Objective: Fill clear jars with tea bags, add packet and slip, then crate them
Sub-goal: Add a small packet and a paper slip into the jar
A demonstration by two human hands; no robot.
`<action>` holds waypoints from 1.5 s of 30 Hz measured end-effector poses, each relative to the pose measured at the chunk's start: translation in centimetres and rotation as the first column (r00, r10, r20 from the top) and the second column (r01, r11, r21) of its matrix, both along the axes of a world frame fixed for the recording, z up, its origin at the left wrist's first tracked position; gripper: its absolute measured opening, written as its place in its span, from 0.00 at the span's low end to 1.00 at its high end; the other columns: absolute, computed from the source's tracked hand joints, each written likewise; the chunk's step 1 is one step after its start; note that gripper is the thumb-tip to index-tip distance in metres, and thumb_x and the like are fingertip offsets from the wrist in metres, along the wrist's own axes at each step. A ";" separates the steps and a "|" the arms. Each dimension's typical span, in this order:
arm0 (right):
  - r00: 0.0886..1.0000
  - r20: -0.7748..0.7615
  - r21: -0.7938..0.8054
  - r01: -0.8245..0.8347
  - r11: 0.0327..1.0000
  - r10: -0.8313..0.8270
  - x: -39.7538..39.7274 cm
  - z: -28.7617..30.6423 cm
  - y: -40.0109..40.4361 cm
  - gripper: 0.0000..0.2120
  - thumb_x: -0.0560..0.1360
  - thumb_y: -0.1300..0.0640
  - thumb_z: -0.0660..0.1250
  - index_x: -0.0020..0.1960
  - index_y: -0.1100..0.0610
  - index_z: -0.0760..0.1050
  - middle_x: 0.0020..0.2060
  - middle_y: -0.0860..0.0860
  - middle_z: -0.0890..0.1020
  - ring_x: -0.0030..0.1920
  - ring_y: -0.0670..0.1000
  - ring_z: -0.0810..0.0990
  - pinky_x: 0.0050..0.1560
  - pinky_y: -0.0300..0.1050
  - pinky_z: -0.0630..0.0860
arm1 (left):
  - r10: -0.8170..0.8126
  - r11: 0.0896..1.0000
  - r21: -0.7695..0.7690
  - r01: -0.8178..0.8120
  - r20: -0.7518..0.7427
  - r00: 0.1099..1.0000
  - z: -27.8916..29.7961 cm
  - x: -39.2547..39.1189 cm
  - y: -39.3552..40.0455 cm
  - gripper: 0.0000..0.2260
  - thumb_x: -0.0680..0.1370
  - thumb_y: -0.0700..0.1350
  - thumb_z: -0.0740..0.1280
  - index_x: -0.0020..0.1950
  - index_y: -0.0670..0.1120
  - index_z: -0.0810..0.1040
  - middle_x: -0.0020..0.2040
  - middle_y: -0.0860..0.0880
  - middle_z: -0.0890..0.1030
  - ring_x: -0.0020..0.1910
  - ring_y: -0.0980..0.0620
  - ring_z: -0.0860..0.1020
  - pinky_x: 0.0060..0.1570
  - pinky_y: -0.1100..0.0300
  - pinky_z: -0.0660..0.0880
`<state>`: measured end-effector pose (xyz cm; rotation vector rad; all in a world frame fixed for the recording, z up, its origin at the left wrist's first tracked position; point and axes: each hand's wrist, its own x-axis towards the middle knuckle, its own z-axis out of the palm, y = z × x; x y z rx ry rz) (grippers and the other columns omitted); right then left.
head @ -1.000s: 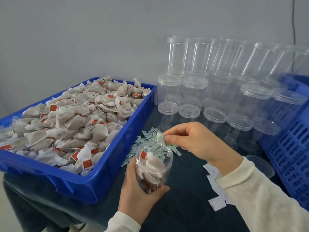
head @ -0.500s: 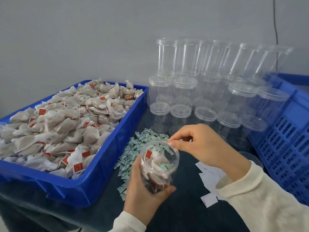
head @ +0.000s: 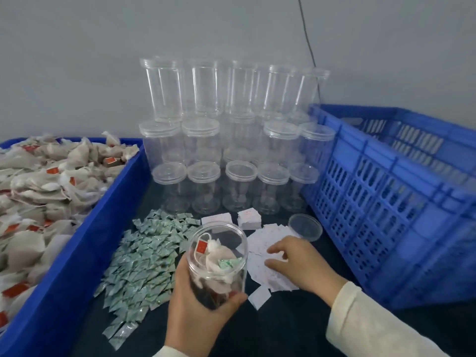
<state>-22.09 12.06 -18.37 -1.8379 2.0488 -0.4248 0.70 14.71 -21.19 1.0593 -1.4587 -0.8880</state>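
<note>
My left hand (head: 195, 315) grips an open clear jar (head: 219, 264) low in the middle, tilted toward me. Tea bags with red tags fill the jar, and a small green packet (head: 229, 262) lies on top of them. My right hand (head: 298, 264) rests to the right of the jar on a spread of white paper slips (head: 260, 256), fingers curled onto them; whether it pinches one I cannot tell. A heap of green packets (head: 144, 256) lies left of the jar. The jar's loose lid (head: 305, 226) sits beyond the slips.
A blue tray (head: 85, 253) heaped with tea bags (head: 38, 181) fills the left. Stacked empty lidded jars (head: 231, 150) stand against the wall. A blue slotted crate (head: 386, 197) stands on the right. Two small stacks of slips (head: 248, 219) lie in front of the jars.
The right hand let the green packet drop into the jar and moved right and down onto the white slips. The view turned right, bringing the crate in.
</note>
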 end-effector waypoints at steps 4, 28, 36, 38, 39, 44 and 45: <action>0.994 0.101 -0.095 0.055 0.994 -0.045 2.5 0.9 -5.7 0.18 0.75 0.46 0.68 0.61 0.53 0.80 0.59 0.51 0.79 0.57 0.52 0.78 0.55 0.43 0.70 | -0.049 0.999 -0.008 0.049 -0.018 0.999 -0.3 -0.4 -0.2 0.51 0.48 0.48 0.85 0.63 0.70 0.63 0.58 0.64 0.77 0.58 0.69 0.74 0.53 0.72 0.71; 0.987 0.049 -0.064 -0.153 0.986 0.156 7.7 -0.9 -17.0 0.06 0.73 0.57 0.70 0.50 0.54 0.83 0.49 0.50 0.83 0.50 0.51 0.80 0.53 0.45 0.76 | 0.074 0.996 0.059 -0.074 -0.006 0.997 -0.7 2.6 -2.8 0.46 0.46 0.58 0.79 0.62 0.68 0.65 0.55 0.71 0.75 0.50 0.68 0.76 0.44 0.79 0.68; 0.974 0.123 -0.128 -0.173 0.977 0.189 6.1 -1.4 -17.6 0.03 0.74 0.55 0.72 0.46 0.53 0.80 0.39 0.44 0.79 0.43 0.45 0.78 0.43 0.33 0.72 | 0.074 0.990 0.117 -0.076 0.018 0.997 -0.9 2.5 -2.6 0.49 0.45 0.58 0.79 0.64 0.63 0.66 0.55 0.71 0.75 0.51 0.68 0.75 0.43 0.80 0.68; 0.973 0.089 -0.120 -0.200 0.972 0.211 5.9 -1.4 -17.6 0.04 0.76 0.54 0.70 0.47 0.54 0.80 0.42 0.46 0.80 0.44 0.46 0.78 0.47 0.39 0.75 | 0.074 0.990 0.116 -0.076 0.016 0.997 -0.8 2.4 -2.5 0.47 0.45 0.58 0.79 0.63 0.63 0.67 0.55 0.72 0.75 0.51 0.70 0.75 0.43 0.80 0.67; 0.972 0.065 -0.113 -0.217 0.970 0.225 5.8 -1.3 -17.6 0.05 0.77 0.53 0.69 0.48 0.54 0.79 0.44 0.48 0.81 0.44 0.47 0.78 0.48 0.41 0.75 | 0.080 0.990 0.113 -0.082 0.021 0.997 -0.7 2.3 -2.5 0.46 0.45 0.58 0.78 0.62 0.64 0.67 0.55 0.73 0.74 0.51 0.71 0.75 0.43 0.81 0.67; 0.941 -0.134 -0.045 -0.320 0.946 0.312 6.1 -0.9 -18.0 0.14 0.81 0.49 0.60 0.54 0.58 0.78 0.51 0.53 0.81 0.50 0.52 0.78 0.50 0.44 0.72 | 0.110 0.988 0.108 -0.112 0.025 0.994 -0.7 2.0 -2.4 0.47 0.44 0.58 0.78 0.62 0.67 0.65 0.55 0.75 0.73 0.52 0.75 0.73 0.43 0.83 0.66; 0.932 -0.166 -0.047 -0.333 0.942 0.322 6.1 -0.9 -18.0 0.14 0.81 0.49 0.59 0.55 0.58 0.78 0.52 0.54 0.81 0.51 0.53 0.78 0.51 0.45 0.72 | 0.112 0.988 0.108 -0.114 0.025 0.993 -0.8 2.0 -2.4 0.47 0.44 0.58 0.78 0.62 0.68 0.65 0.55 0.76 0.73 0.52 0.75 0.73 0.43 0.83 0.66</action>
